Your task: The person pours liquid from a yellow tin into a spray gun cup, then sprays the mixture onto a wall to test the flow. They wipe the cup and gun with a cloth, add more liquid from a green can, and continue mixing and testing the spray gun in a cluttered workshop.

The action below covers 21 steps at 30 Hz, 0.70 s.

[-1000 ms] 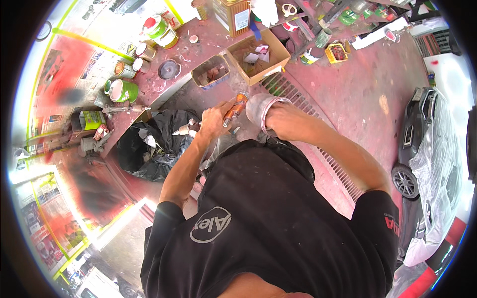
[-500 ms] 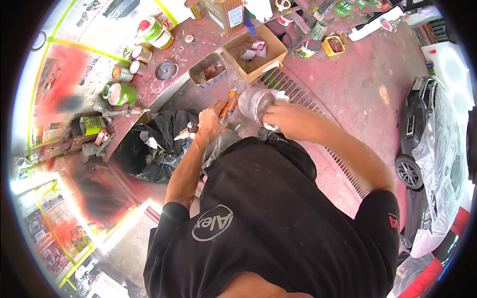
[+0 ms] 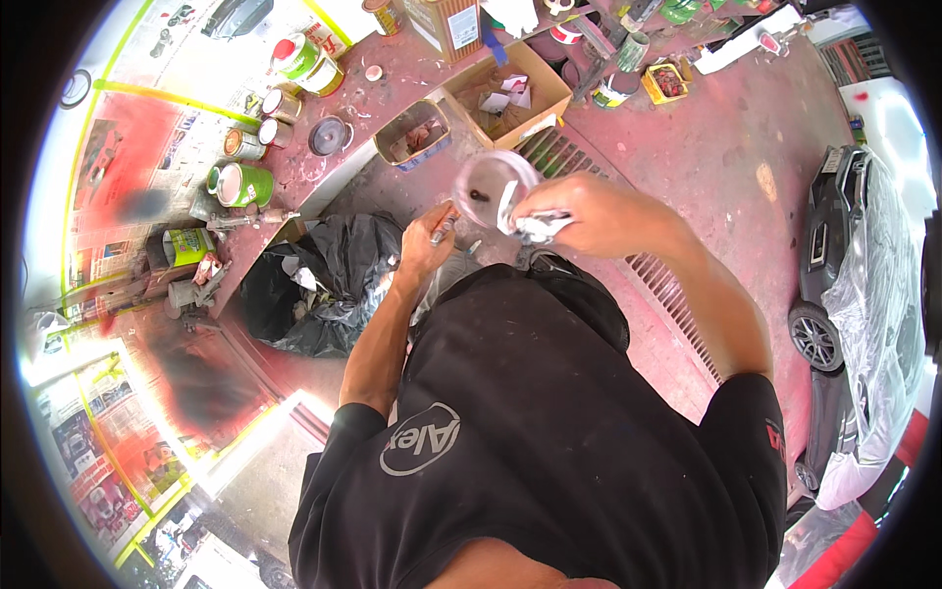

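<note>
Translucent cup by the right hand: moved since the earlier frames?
Yes. Against the cardboard box, the translucent cup has shifted left and up the picture, closer to the box; its mouth now faces the camera more.

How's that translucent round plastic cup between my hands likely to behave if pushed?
The cup is probably fairly stiff, since its rim looks evenly round. It's likely light for its size, as its translucent wall looks thin. Its circular shape suggests it could roll sideways.
</note>
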Each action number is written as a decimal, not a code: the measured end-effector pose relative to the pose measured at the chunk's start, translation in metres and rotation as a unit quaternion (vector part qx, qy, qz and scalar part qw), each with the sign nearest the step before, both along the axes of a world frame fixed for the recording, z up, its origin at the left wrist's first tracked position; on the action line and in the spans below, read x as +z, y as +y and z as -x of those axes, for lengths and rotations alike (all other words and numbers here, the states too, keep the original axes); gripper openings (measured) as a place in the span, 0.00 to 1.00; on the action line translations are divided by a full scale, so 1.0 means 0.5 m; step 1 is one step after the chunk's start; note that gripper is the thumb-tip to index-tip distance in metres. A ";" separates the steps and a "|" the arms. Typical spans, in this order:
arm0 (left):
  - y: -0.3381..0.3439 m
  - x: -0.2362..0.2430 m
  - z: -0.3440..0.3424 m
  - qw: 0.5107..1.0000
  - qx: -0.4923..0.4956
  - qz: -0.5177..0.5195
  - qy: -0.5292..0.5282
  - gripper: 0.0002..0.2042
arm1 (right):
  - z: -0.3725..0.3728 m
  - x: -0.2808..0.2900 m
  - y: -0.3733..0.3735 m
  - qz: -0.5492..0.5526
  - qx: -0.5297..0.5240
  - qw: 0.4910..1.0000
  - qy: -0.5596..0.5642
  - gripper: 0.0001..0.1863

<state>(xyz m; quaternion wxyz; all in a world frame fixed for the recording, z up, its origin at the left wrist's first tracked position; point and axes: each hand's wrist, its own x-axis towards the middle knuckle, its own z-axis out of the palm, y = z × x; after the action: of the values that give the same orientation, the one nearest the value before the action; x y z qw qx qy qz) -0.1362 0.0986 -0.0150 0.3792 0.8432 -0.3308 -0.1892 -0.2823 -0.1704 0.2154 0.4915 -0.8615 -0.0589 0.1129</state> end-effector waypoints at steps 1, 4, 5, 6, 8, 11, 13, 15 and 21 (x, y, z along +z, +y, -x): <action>0.005 -0.007 -0.001 0.999 0.005 -0.027 0.039 0.17 | 0.001 0.033 -0.006 -0.016 -0.018 1.000 -0.019 0.24; 0.028 -0.017 -0.013 0.994 0.003 -0.048 0.093 0.22 | -0.008 0.060 -0.005 0.027 -0.060 0.981 -0.183 0.23; 0.026 -0.006 -0.010 0.997 -0.016 -0.013 0.075 0.22 | -0.009 0.055 0.002 0.050 -0.045 0.981 -0.184 0.22; 0.024 0.005 -0.012 0.998 -0.030 0.023 0.054 0.23 | -0.020 0.041 0.013 0.071 -0.025 0.979 -0.188 0.22; 0.019 0.019 -0.017 0.999 -0.051 0.017 -0.008 0.25 | -0.039 -0.025 0.031 0.155 0.036 0.971 -0.179 0.20; -0.013 0.065 -0.016 0.989 -0.079 0.068 -0.100 0.27 | -0.053 -0.138 0.068 0.308 0.063 0.930 -0.191 0.17; -0.021 0.081 -0.014 0.986 -0.073 0.067 -0.136 0.28 | -0.105 -0.192 0.086 0.322 0.060 0.940 -0.092 0.14; -0.017 0.083 -0.018 0.989 -0.042 0.018 -0.139 0.30 | -0.154 -0.224 0.083 0.357 0.099 0.929 -0.025 0.12; -0.006 0.076 -0.028 0.985 0.005 -0.070 -0.160 0.30 | -0.127 -0.229 0.046 0.038 -0.018 0.999 0.031 0.17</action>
<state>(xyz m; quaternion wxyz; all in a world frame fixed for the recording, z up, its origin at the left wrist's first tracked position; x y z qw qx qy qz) -0.1224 0.0954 0.0228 0.2620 0.8888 -0.3690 -0.0725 -0.2185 -0.1474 0.1011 0.4622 -0.8765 -0.0240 0.1327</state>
